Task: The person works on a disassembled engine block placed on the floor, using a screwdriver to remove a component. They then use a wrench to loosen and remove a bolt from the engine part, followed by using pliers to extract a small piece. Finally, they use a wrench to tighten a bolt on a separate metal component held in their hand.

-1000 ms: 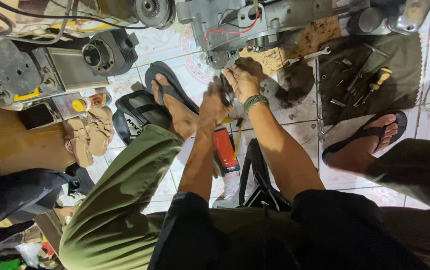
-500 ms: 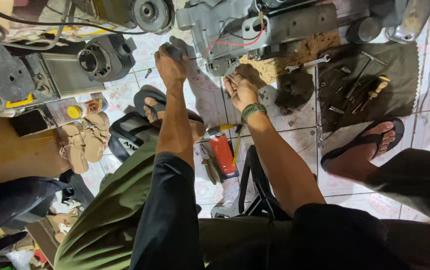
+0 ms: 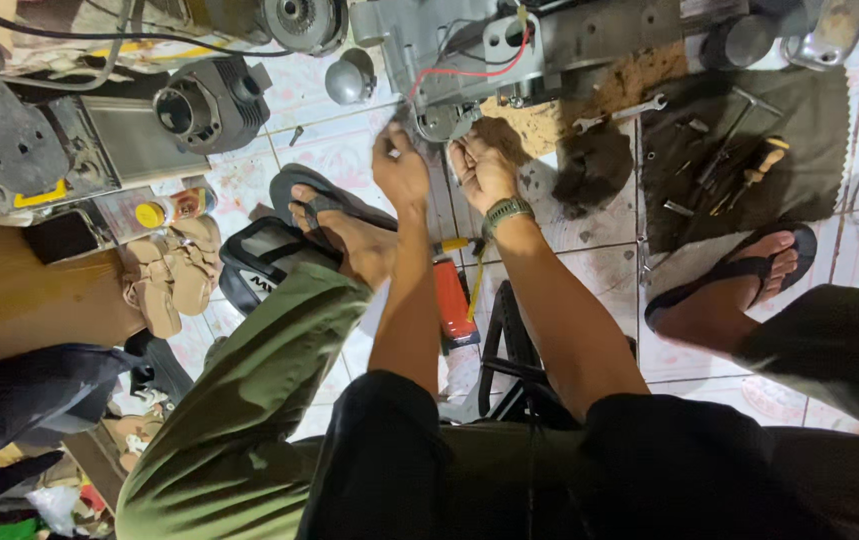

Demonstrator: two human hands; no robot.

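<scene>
Entry, head view, past tense throughout. Grey engine block (image 3: 509,50): largest item, lay at the far edge of the tiled floor (image 3: 589,260), its long axis running left to right, with a red wire looped over its face; it sat directly beyond both hands, its near lower edge touching or almost touching them. Dark work cloth (image 3: 749,170): spread to the right, carrying an open-ended wrench (image 3: 621,112), a screwdriver (image 3: 749,172) and small loose parts, well apart from the hands. Finned cylinder (image 3: 211,102): far left, bore facing the viewer. Sandalled feet: one (image 3: 334,225) near left, one (image 3: 744,275) right, bounding the open floor between them. Red tool (image 3: 451,298): flat on the tiles between the forearms, long axis near to far. Left hand (image 3: 401,165): raised to the block's lower edge, fingers drawn together, seemingly pinching a small fitting; what exactly could not be told. Right hand (image 3: 481,172): just beside the left, fingers curled inward, wrist bearing a green watch (image 3: 505,212); whether it gripped anything could not be told. Both hands were equally near the block.
</scene>
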